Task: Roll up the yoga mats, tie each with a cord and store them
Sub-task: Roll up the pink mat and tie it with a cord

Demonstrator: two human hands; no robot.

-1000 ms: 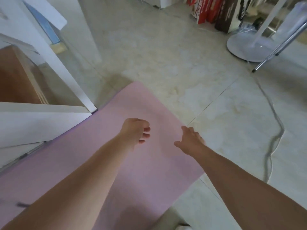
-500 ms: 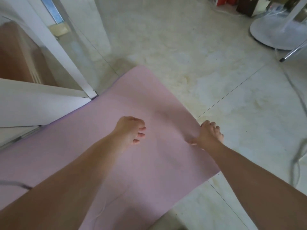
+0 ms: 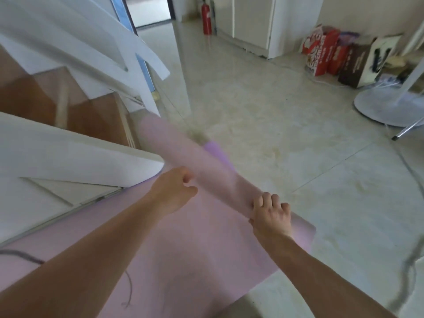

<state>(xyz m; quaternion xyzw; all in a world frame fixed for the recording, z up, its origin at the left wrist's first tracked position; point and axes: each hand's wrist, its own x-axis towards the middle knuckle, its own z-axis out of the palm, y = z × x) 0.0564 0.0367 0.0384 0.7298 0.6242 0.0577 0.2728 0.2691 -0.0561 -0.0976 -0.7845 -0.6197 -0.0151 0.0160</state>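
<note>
Whereas a second ago the yoga mat [image 3: 206, 253] lay flat with both hands spread loosely above it, I now see its far edge [image 3: 183, 154] lifted off the floor [image 3: 298, 161] and turned back toward me. It shows as a pale, motion-blurred band with the brighter purple underside along it. The left hand [image 3: 172, 193] has closed on that band near its middle, fingers [image 3: 186, 179] and thumb curled onto it. The right hand [image 3: 271, 216] grips it at the mat's right side, fingers hooked over the top. From my station I read this as the first turn of the roll just begun, though the blur keeps me from telling whether it is a tight tube yet or only a loose fold. Most of the mat lies unrolled beneath the forearms, so nearly the whole task is ahead: rolling, tying, storing. A grey cord [image 3: 23, 255] lies on the mat at the lower left, perhaps the tie, but I cannot be sure.

The mat rests on pale, glossy floor tiles, its left side running along a white frame [image 3: 68, 152] with brown wood behind. Well apart to the right stands a round white fan base [image 3: 385, 106], with a cable [image 3: 410, 260] trailing past it. Paper bags [image 3: 321, 53] lean by the far wall, and a red fire extinguisher [image 3: 206, 18] stands by the doorway
</note>
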